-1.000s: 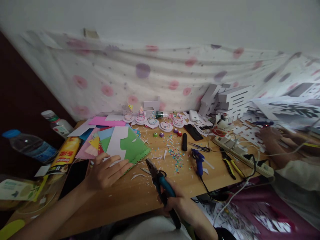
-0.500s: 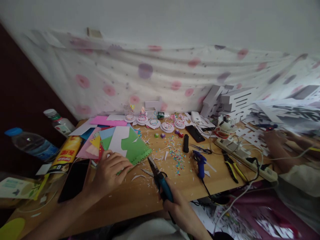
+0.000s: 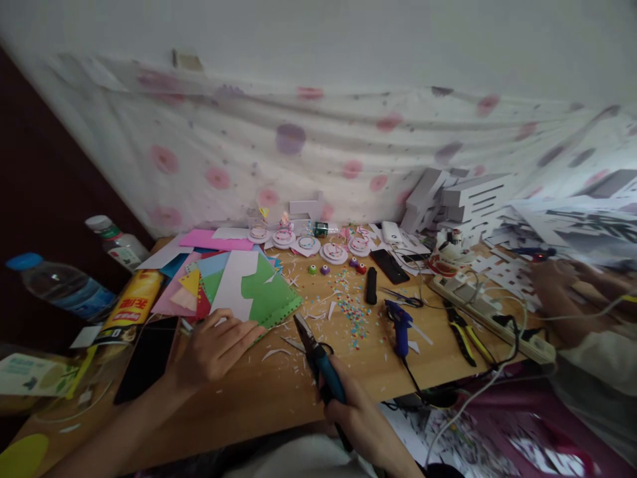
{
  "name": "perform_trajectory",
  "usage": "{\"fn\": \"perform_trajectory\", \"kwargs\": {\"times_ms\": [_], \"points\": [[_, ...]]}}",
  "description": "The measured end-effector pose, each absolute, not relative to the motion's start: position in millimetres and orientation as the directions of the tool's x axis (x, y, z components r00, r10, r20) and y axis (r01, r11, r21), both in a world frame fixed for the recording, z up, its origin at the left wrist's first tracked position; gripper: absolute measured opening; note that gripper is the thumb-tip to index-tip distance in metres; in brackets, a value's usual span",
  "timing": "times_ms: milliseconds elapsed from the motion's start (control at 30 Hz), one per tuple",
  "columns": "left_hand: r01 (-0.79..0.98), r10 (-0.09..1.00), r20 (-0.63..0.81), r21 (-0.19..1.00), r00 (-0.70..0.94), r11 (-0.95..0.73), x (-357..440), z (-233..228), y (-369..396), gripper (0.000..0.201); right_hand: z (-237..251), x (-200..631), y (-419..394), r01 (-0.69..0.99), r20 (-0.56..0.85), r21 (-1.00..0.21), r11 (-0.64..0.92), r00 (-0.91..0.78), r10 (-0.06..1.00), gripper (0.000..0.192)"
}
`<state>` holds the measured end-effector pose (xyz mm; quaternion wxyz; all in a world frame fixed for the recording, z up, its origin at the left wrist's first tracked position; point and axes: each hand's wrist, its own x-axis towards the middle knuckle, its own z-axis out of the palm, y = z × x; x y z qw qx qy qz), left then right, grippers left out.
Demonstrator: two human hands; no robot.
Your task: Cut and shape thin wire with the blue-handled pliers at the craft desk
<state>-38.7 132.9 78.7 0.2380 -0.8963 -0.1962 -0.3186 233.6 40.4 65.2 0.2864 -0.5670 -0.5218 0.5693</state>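
My right hand (image 3: 351, 405) is closed around the teal handles of a pair of pliers (image 3: 328, 378). Their dark jaws point up and away, over the tabletop. A pair of scissors (image 3: 294, 344) seems to lie beneath them, partly covered. My left hand (image 3: 223, 345) has its fingers stretched out and lying at the near edge of a stack of coloured paper, holding nothing I can see. On top of that stack are a green sheet (image 3: 271, 299) with small holes along its edge and a white strip (image 3: 233, 285). Small coloured paper dots (image 3: 354, 317) are scattered beyond the pliers.
A blue glue gun (image 3: 399, 328), yellow-black pliers (image 3: 462, 332) and a power strip (image 3: 490, 318) lie rightward. Round decorated pieces (image 3: 333, 252) line the back. A phone (image 3: 149, 358) and bottles (image 3: 64, 285) are at left. Another person's hands (image 3: 552, 282) work far right.
My left hand has drawn back slightly toward me and left, its fingers flatter and straighter. The pliers in my right hand have hardly moved.
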Motion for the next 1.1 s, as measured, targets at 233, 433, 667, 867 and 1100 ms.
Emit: {"fn": "perform_trajectory", "kwargs": {"times_ms": [233,433,667,867,1100], "points": [[0.566,0.206,0.693,-0.340,0.690,-0.751,-32.6,80.0,129.0,0.016,66.2,234.3,40.3,0.254,-0.349,-0.921,-0.295,-0.200,0.916,0.042],[0.587,0.256,0.720,-0.252,0.645,-0.769,-25.5,84.1,126.3,0.017,63.6,233.8,37.8,0.283,-0.362,-0.908,-0.309,-0.159,0.918,0.050],[0.630,0.488,0.745,0.118,0.454,-0.768,-14.9,84.7,119.1,0.014,30.5,235.2,33.5,0.292,-0.212,-0.940,-0.176,-0.099,0.972,0.056],[0.566,0.668,0.669,0.428,0.325,-0.704,-8.9,76.5,114.8,0.015,27.7,234.3,35.2,0.318,-0.098,-0.947,-0.054,-0.125,0.987,0.063],[0.534,0.762,0.611,0.580,0.215,-0.615,-10.5,49.4,111.3,0.012,26.4,235.6,38.7,0.348,-0.073,-0.937,-0.001,-0.194,0.978,0.074]]}}
